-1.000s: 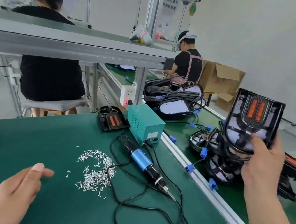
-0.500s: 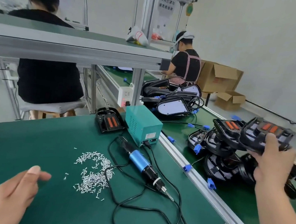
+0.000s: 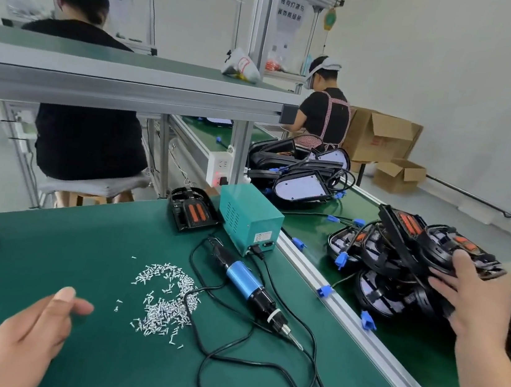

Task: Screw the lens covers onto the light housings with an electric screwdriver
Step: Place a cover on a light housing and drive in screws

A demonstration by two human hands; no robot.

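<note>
- Your right hand reaches out over the conveyor belt on your right. The thumb lies on top of a black light housing and the fingers are spread beneath it, grasping it at its near edge.
- That light housing sits tilted on top of a heap of similar black units tangled with cables and blue plugs. Orange parts show on its upper face.
- Your left hand hovers low over the green surface, its fingers loosely curled and released, holding nothing.
- The electric screwdriver lies untouched on the surface between your hands, with its tip pointing toward you and to the right. Its cord runs to the teal power box behind it.
- A loose pile of small silver screws lies just left of the screwdriver, with a black cable looped across its edge.
- A spare housing lies flat just beside the power box, on its left.
- Two other workers sit farther off with their backs to you.
</note>
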